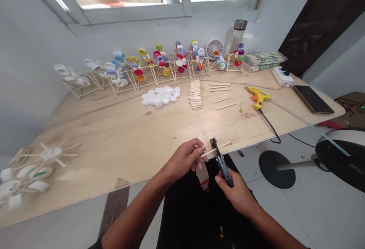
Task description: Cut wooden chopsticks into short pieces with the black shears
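Plywood formed the tabletop (119, 138), and from where I stood its near left corner carried a cluster of white bottle caps on wooden sticks (31, 173), blurred at the edge of view. Farther back, a row of stick frames with white and coloured caps (148, 68) ran along the wall under the window. A heap of loose white caps (161, 96) lay in front of that row, and just right of it sat a neat stack of short cut sticks (195, 95), with a few longer sticks (221, 89) scattered beside it.

At the near edge, the person's left hand (185, 159) was pinched closed on a thin wooden stick (215, 149), fingertips gripping its left end. The stick lay almost level, just above the table's edge, and its middle passed through the head of a small pair of cutting pliers (221, 161). The right hand (238, 194) was wrapped around the pliers' handles, held below and to the right of the stick. I could not tell whether the blades had bitten through.

Beyond them, a yellow glue gun (259, 97) rested on the table, its cord trailing off the front. A white power strip (282, 76) and a dark phone (313, 99) lay near the far right corner, and a fan (342, 157) stood on the floor.
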### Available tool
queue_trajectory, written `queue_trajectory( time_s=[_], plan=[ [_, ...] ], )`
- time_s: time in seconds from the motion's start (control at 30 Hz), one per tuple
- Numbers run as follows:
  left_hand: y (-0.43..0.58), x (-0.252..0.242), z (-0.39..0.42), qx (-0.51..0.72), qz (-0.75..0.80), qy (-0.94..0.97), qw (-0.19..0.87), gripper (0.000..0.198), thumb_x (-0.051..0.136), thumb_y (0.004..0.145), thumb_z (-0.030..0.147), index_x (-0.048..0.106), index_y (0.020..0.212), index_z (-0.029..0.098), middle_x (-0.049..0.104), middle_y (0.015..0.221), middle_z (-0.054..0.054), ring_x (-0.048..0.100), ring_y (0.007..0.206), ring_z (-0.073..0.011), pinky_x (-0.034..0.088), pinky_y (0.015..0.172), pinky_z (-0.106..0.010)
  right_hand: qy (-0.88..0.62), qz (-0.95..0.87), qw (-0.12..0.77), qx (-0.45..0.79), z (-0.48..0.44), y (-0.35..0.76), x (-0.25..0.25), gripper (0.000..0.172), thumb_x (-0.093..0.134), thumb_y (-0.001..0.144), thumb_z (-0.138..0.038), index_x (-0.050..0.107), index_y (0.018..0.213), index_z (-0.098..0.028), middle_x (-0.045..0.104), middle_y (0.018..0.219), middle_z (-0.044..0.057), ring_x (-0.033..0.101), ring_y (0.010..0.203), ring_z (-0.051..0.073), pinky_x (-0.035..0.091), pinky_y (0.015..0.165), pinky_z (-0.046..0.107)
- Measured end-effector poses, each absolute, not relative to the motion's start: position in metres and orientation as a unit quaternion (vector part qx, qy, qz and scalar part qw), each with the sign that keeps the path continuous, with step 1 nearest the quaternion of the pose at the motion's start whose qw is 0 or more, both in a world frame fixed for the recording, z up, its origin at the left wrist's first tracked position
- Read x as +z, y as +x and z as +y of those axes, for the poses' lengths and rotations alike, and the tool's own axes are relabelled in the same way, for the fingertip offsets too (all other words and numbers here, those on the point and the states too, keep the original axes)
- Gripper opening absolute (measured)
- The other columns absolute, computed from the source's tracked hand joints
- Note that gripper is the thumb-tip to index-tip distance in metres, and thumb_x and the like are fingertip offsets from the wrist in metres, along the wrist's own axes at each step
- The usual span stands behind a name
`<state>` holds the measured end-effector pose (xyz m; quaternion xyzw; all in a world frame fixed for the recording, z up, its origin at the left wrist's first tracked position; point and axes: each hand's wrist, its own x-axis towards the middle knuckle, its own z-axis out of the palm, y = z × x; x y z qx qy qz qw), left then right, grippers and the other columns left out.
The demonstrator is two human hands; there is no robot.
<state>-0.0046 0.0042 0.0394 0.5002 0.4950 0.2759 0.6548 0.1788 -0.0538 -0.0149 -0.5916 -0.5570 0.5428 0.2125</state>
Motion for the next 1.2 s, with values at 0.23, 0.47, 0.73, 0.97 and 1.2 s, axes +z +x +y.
queue_trajectory(
  time_s=[0.23,0.47,0.73,0.97,1.2],
  plan=[
    [-0.007,0.042,0.009,0.28,0.459,0.434,0.722,0.016,0.051,0.081,0.029,0.038,0.081,0.02,0.062,0.073,-0.001,0.051,0.048,-0.0076,0.033,0.042,-0.019,-0.596,-0.568,0.206,0.529,-0.051,0.178,-0.015,0.016,0.05,0.079,-0.032,0.049,0.072,-0.019,0.048,0.056,-0.004,0.043,0.052,0.011,0.035,0.051,0.022],
    [0.003,0.037,0.009,0.283,0.455,0.522,0.664,0.021,0.054,0.079,0.035,0.041,0.076,0.019,0.052,0.061,0.004,0.039,0.046,-0.0059,0.03,0.045,-0.019,-0.586,-0.573,0.213,0.531,-0.05,0.175,-0.012,0.013,0.051,0.078,-0.03,0.049,0.071,-0.019,0.053,0.06,-0.002,0.049,0.057,0.013,0.039,0.057,0.024],
    [0.009,0.031,0.001,0.205,0.551,0.711,0.385,0.017,0.036,0.088,0.028,0.048,0.078,0.021,0.054,0.064,0.001,0.048,0.057,-0.0136,0.035,0.055,-0.025,-0.583,-0.571,0.216,0.536,-0.047,0.173,-0.004,0.014,0.048,0.08,-0.03,0.046,0.071,-0.02,0.057,0.065,0.0,0.055,0.063,0.016,0.04,0.059,0.025],
    [0.016,0.019,-0.005,0.179,0.558,0.791,0.179,0.019,0.03,0.088,0.02,0.049,0.087,0.021,0.06,0.067,-0.002,0.054,0.058,-0.0155,0.035,0.055,-0.025,-0.591,-0.573,0.217,0.524,-0.043,0.173,-0.009,0.014,0.049,0.08,-0.031,0.048,0.071,-0.02,0.06,0.064,0.0,0.058,0.063,0.018,0.041,0.059,0.026],
    [0.012,0.002,-0.001,0.252,0.484,0.833,0.092,0.02,0.034,0.084,0.009,0.052,0.088,0.017,0.056,0.061,-0.001,0.048,0.052,-0.0149,0.034,0.057,-0.029,-0.586,-0.576,0.23,0.521,-0.043,0.172,-0.007,0.011,0.049,0.08,-0.027,0.052,0.071,-0.02,0.063,0.066,0.001,0.059,0.062,0.018,0.04,0.059,0.025]
  ],
)
